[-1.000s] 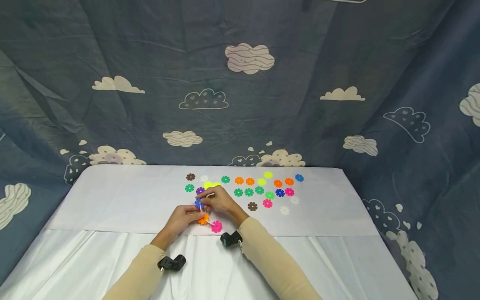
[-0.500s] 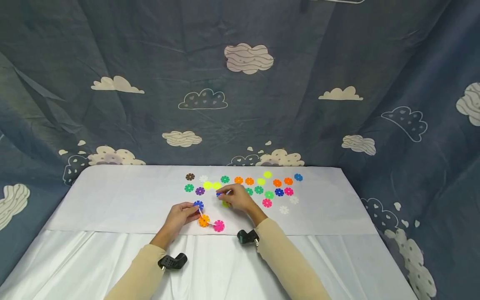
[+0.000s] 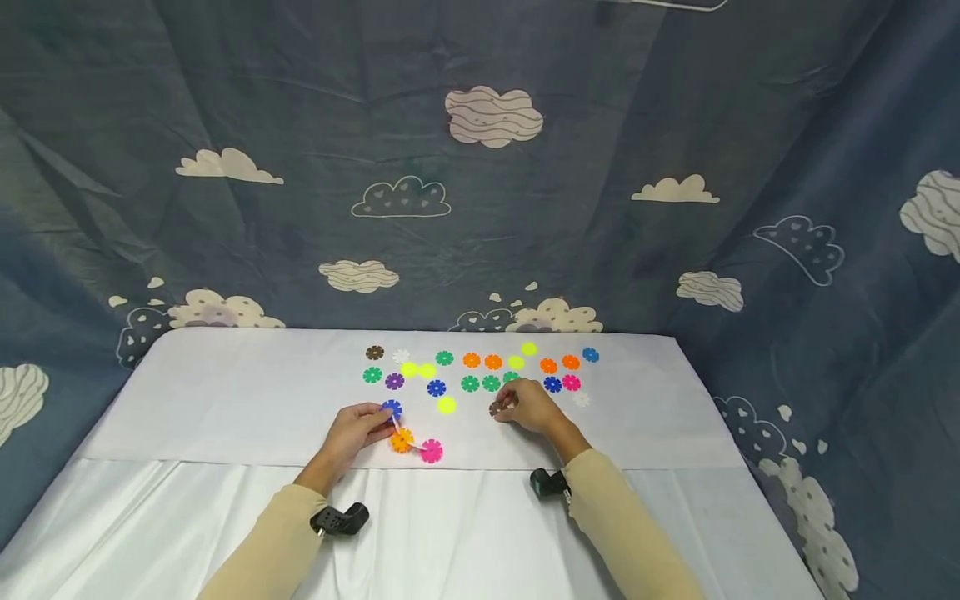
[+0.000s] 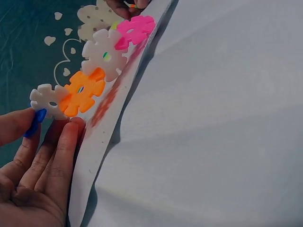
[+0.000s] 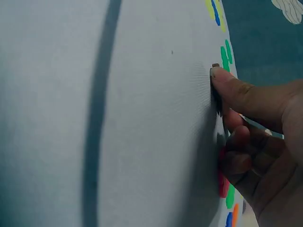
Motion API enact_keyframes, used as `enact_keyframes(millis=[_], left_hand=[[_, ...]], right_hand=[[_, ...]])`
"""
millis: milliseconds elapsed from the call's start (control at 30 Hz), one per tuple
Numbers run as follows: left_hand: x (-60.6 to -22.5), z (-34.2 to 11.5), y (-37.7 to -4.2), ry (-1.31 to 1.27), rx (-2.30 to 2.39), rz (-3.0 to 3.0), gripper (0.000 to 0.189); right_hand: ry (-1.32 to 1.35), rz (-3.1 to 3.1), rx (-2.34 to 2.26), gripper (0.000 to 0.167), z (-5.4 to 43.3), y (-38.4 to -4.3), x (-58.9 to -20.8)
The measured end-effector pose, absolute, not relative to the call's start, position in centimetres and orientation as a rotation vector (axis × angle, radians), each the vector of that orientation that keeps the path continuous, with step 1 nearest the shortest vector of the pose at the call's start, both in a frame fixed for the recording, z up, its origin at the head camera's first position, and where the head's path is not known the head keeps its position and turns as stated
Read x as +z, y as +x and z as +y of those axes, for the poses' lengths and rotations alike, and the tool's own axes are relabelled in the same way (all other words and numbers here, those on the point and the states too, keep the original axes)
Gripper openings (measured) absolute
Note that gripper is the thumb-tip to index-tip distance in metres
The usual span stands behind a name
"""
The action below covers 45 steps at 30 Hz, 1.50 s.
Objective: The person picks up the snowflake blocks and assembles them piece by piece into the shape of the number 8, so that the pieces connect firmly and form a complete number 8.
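Here, left fingers pinch the blue end of a disc chain while right fingers grip a brown disc at the white surface, a pickup likely calling for carrying it chainward.

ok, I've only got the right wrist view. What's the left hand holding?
Observer: The left hand pinches a blue disc that joins onto a white disc.
Operator: Anything past the white one?
Observer: Yes, in the left wrist view: an orange disc, a second white disc, then a pink disc at the end.
Operator: Any brown one lying loose?
Observer: One brown disc, just behind a green disc on the left in the head view.
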<state>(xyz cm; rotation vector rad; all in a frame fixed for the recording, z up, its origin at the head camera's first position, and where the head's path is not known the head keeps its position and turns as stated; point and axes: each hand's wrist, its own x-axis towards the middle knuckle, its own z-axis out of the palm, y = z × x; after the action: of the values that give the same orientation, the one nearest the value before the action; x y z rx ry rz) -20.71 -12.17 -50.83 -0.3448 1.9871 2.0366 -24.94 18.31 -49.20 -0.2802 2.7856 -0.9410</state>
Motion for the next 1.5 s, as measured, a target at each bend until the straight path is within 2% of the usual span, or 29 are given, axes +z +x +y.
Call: enact_keyframes(millis=[167,267,500,800,1233,1500], left_hand=[[-51.0,-12.2,-20.9,-0.351,2.041,1.977,0.026],[-51.2,-12.2,-21.0,-0.356,2.039,1.986,0.026],[-51.1,-12.1,-21.0,-0.353,2.059,1.975,0.023],[-51.2,-11.9,-20.9,-0.353,2.080,1.968,0.023],[-51.1,-12.2,-21.1,-0.322,2.129,1.971,0.018],[-51.2,-11.7,-20.8,-0.403,2.146,1.999,0.015]], right_hand=[[-0.359,2.801,-1.084,0.023,17.9,-25.0,-49.5],[-0.411,2.731,-1.304,0.017,17.1,-25.1,-49.6],[-0.512,2.420,-1.644,0.008,12.0,-26.0,-49.0],[-0.772,2.482,-1.477,0.006,6.9,-27.0,-48.2],[-0.914,2.471,-1.336,0.008,5.9,-27.9,-47.9],[-0.942,2.408,-1.314,0.005,5.2,-28.3,-47.9]])
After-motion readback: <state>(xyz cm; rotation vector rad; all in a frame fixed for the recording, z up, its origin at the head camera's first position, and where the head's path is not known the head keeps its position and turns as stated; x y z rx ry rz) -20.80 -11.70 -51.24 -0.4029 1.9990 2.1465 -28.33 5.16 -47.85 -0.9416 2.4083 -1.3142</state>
